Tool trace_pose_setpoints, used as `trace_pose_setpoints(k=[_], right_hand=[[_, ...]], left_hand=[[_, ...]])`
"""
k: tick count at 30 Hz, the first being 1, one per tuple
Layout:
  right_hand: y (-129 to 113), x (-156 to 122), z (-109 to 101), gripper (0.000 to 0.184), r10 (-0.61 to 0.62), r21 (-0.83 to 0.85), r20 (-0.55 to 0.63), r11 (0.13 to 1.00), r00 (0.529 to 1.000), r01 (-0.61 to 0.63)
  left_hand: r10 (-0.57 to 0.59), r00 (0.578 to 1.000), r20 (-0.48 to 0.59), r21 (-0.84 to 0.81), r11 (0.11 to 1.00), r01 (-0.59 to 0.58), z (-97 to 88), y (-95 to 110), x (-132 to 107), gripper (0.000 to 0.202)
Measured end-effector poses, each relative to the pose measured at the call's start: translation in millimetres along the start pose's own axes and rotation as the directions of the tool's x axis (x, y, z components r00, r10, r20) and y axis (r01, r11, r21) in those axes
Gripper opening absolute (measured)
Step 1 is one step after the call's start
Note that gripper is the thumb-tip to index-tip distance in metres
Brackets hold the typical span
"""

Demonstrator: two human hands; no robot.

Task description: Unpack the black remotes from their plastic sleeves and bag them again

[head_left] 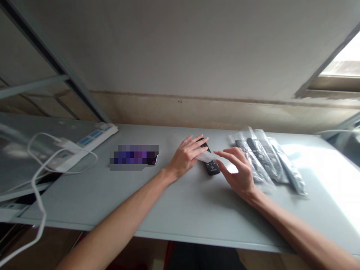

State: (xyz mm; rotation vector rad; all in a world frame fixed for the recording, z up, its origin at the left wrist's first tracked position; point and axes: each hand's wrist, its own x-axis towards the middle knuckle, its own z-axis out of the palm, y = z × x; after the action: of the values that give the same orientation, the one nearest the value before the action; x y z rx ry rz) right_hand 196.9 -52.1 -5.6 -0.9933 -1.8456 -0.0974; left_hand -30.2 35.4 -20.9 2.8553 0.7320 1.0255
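A black remote control (pixel 213 168) lies at a slant on the grey table, its lower buttons showing. Across its middle is a piece of translucent plastic (pixel 206 156), which hides part of the buttons. My left hand (pixel 188 153) rests over the plastic and the upper part of the remote, fingers spread. On the other side, my right hand (pixel 239 170) has its thumb and index tips at the plastic's right end, a small gap between them. Right of that hand, several remotes in clear plastic bags (pixel 263 157) lie side by side.
A phone (pixel 153 159) with a blurred-out screen lies left of my hands. Further left stand a white power strip (pixel 84 148) and a looping white cable (pixel 41 202). A wall (pixel 180 108) closes off the table's back, and a metal frame post (pixel 81 90) rises at left.
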Motion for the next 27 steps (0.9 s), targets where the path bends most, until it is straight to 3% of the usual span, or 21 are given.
trace_pose_setpoints(k=[5, 11, 16, 23, 27], right_hand=[[-2.8, 2.5, -3.7, 0.03, -0.128, -0.005, 0.035, 0.992, 0.991, 0.128], [5.0, 2.6, -5.0, 0.029, -0.123, -0.047, 0.042, 0.991, 0.992, 0.125], [4.6, 4.1, -7.2, 0.03, -0.134, -0.053, 0.017, 0.989, 0.991, 0.135], [0.9, 1.0, -6.0, 0.03, -0.147, -0.049, 0.003, 0.988, 0.989, 0.147], [-0.4, 0.9, -6.3, 0.026, -0.206, -0.079, -0.006, 0.976, 0.979, 0.204]], left_hand=[[0.049, 0.996, -0.078, 0.03, 0.998, -0.047, -3.6, 1.3, 1.4, 0.033], [0.047, 0.986, -0.162, 0.04, 0.998, -0.041, -4.8, 7.0, 4.0, 0.017], [0.04, 0.993, -0.11, 0.071, 0.997, -0.032, -5.2, 6.8, 5.0, 0.021], [0.079, 0.996, -0.039, 0.175, 0.982, -0.071, -5.3, -4.6, 4.5, 0.061], [0.155, 0.988, 0.005, 0.221, 0.963, -0.152, -1.9, -6.9, 7.3, 0.051]])
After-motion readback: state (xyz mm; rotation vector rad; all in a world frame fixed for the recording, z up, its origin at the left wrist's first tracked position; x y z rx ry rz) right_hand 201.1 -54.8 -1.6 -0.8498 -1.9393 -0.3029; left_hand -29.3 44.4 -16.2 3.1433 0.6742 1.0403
